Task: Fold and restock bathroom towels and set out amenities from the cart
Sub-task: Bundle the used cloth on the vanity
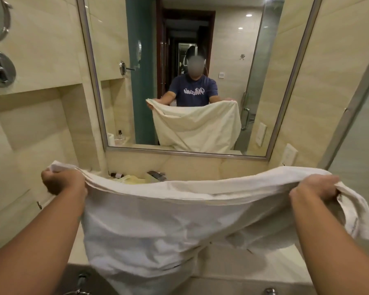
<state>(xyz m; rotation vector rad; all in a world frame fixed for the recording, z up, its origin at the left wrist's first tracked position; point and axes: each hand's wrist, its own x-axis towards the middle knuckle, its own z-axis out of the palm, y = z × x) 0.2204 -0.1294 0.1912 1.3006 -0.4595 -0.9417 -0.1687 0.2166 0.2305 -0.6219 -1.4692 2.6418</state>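
Note:
A large white towel hangs spread out in front of me above the vanity counter. My left hand grips its top left corner, fingers curled round the bunched cloth. At the top right corner my right hand grips the towel the same way. The top edge sags between the two hands, and the lower part drapes down over the counter's front. The towel hides most of the basin and countertop.
A wall mirror faces me and reflects a person holding the towel. Behind the towel stand a chrome faucet, small dark amenity bottles and a yellowish cloth. A tiled niche sits at left, a glass partition at right.

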